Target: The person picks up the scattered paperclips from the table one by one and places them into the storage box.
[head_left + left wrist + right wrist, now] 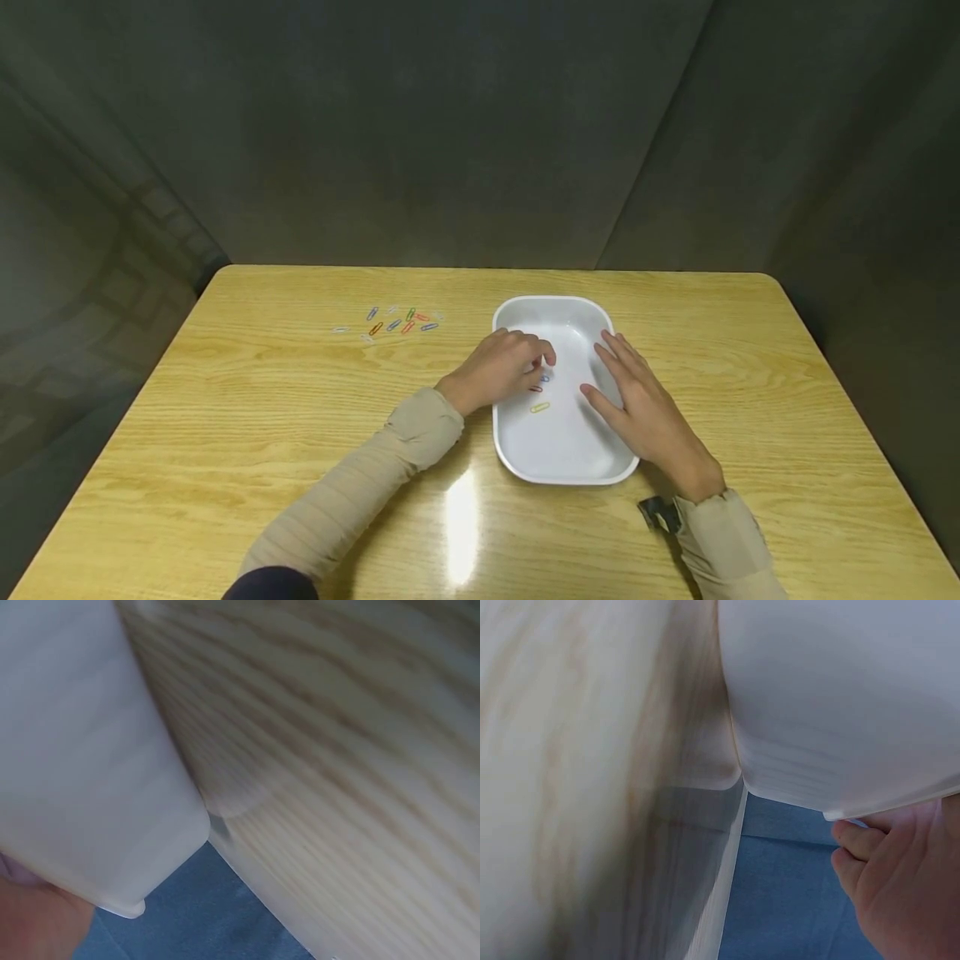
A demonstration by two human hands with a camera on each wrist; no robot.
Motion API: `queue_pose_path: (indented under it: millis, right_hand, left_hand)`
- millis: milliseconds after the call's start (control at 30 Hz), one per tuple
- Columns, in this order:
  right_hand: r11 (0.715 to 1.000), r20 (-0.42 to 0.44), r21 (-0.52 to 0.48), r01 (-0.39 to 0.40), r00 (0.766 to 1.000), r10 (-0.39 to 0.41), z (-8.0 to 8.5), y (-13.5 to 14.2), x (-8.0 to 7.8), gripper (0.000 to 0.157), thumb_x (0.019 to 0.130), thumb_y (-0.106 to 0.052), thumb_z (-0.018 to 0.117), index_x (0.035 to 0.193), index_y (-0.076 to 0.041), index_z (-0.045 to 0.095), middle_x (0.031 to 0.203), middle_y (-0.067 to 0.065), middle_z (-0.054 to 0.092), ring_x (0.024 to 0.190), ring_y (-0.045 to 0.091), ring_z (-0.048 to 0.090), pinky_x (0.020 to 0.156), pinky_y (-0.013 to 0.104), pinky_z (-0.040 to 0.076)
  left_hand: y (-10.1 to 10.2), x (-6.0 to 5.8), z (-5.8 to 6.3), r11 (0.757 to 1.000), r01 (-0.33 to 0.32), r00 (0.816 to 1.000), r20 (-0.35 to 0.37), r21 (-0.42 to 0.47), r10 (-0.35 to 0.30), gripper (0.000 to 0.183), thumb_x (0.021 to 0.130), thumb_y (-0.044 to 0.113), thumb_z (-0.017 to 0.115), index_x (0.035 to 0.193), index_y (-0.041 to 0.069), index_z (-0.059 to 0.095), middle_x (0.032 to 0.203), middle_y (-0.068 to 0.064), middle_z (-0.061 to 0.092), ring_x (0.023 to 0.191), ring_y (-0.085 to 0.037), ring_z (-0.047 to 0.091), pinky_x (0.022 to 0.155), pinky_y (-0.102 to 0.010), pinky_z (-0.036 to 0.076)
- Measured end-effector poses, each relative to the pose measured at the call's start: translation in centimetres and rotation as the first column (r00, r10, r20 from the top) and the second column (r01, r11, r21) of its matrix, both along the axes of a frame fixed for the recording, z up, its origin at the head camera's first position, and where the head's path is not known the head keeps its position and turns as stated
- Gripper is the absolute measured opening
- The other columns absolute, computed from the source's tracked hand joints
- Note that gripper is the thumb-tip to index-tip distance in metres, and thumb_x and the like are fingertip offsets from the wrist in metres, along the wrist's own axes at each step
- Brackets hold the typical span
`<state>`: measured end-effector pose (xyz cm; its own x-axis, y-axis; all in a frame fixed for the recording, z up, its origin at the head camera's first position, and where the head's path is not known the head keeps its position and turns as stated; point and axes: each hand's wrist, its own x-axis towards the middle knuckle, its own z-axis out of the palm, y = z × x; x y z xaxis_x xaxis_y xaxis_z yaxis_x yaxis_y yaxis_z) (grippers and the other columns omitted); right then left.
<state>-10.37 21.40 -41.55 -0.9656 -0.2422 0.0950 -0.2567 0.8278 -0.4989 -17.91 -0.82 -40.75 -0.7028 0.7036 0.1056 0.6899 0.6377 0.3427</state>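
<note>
A white tray (558,467) stands on the wooden table, with a yellow paper clip (540,407), a red paper clip (536,388) and a blue paper clip (545,378) showing inside. Over its left side reaches my left hand (498,371), fingers bent and a gap between thumb and index finger. The blue clip shows just by the thumb tip, and the hand partly covers the red one. My right hand (637,400) lies over the tray's right rim, fingers straight and spread. Both wrist views mostly show the tray's outer wall (97,765), with part of each hand at its rim.
Several coloured paper clips lie loose on the table left of the tray, among them a green one (411,314) and an orange one (377,328). Dark grey curtains (420,133) hang behind the table (225,433).
</note>
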Motion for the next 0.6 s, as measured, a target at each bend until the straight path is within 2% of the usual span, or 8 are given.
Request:
queue_pose_path:
  millis: [267, 467, 600]
  right_hand:
    - [1.0, 0.014, 0.011, 0.004, 1.0, -0.004, -0.1, -0.1, -0.1, 0.07, 0.1, -0.042, 0.055, 0.15, 0.003, 0.036, 0.164, 0.016, 0.022, 0.151, 0.041, 0.018, 0.116, 0.063, 0.024]
    - [1.0, 0.023, 0.007, 0.011, 1.0, -0.011, 0.1, -0.1, 0.0, 0.07, 0.099, -0.04, 0.057, 0.15, 0.003, 0.036, 0.164, 0.017, 0.021, 0.151, 0.041, 0.017, 0.116, 0.063, 0.024]
    - [1.0, 0.031, 0.006, 0.015, 0.999, -0.016, 0.2, 0.0, 0.1, 0.07, 0.099, -0.041, 0.057, 0.15, 0.003, 0.036, 0.165, 0.016, 0.02, 0.152, 0.041, 0.017, 0.117, 0.063, 0.023]
  left_hand:
    - [-0.9, 0.0, 0.4, 0.995, -0.014, 1.0, 0.006, 0.102, 0.014, 0.016, 0.095, 0.014, 0.064, 0.109, 0.015, 0.072, 0.096, 0.004, 0.07, 0.093, -0.014, 0.06, 0.085, -0.029, 0.05]
    - [-1.8, -0.2, 1.1, 0.983, -0.044, 0.998, -0.041, 0.178, 0.052, 0.017, 0.093, 0.009, 0.066, 0.108, 0.014, 0.072, 0.096, 0.001, 0.07, 0.094, -0.015, 0.061, 0.088, -0.031, 0.051]
    - [-2.5, -0.4, 1.2, 0.975, -0.054, 0.997, -0.047, 0.216, 0.065, 0.017, 0.093, 0.008, 0.066, 0.108, 0.013, 0.072, 0.098, 0.0, 0.07, 0.094, -0.016, 0.061, 0.088, -0.031, 0.051]
